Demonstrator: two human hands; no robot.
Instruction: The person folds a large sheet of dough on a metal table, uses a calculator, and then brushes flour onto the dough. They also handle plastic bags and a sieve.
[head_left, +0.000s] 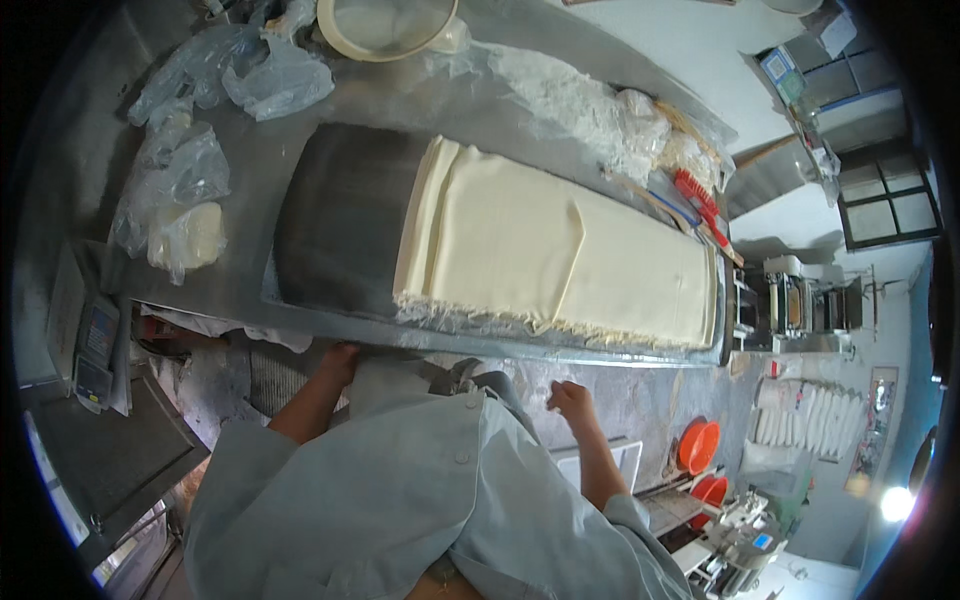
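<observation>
A long layered sheet of pale dough (630,275), with folds at its left end and a ragged near edge, lies on a dark board (345,215) on the metal worktable (200,295). My left hand (342,358) is at the table's front edge, left of my body's middle, its fingers mostly hidden. Below the dough and apart from the table, my right hand (568,398) hangs with curled fingers and nothing visible in it.
Plastic bags (270,80), a round pale-rimmed container (385,25), scattered flour (555,90) and a red brush (695,190) lie on the table. A scale (95,350) is left, machines (800,300) stand right, and orange basins (698,450) sit on the floor.
</observation>
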